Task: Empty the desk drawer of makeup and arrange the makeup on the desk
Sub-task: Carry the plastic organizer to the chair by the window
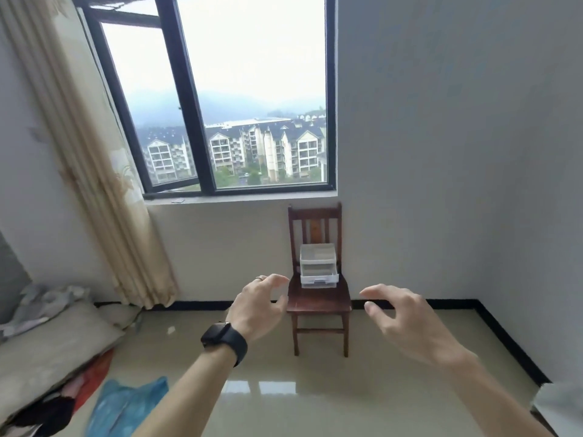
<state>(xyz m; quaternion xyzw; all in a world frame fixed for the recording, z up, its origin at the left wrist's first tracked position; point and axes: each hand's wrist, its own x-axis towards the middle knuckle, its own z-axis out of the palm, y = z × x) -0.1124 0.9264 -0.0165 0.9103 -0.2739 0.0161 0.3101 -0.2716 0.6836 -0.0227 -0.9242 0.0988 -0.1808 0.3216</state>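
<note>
Nearest, below and to the left of the left hand's fingers, a crumpled blue plastic bag [126, 405] lies blurred on the glossy beige tiled floor [315, 389]. A red cloth [94, 373] and a grey padded mattress [47, 342] lie beside it along the left wall. Both bare forearms are held out in front of the body above the floor. The left hand [257, 305] has a black smartwatch on a black strap [225, 340] round its wrist. The watch face is turned away, so no writing on it can be read. A thin pale ring [259, 278] sits on one finger. The back of this hand faces up, its fingers [277, 279] are spread and loosely curved, and it holds nothing. The right hand [400, 313] is level with it and well apart from it. Its fingers [378, 291] are also spread and gently bent, with the thumb below them, and they hold nothing. Beyond the two sets of fingers, seen in the gap between them, a dark brown wooden slat-back chair [318, 301] stands against the pale wall. A small white translucent plastic drawer unit [318, 264] rests on the chair seat, untouched by either hand. Its lower drawer is pulled partly forward. Its contents are too small to make out. Up and to the left of the fingers hangs a long beige patterned curtain [94, 184]. Farthest, above the chair, a black-framed window [252, 89] looks out on pale apartment blocks and misty hills.
</note>
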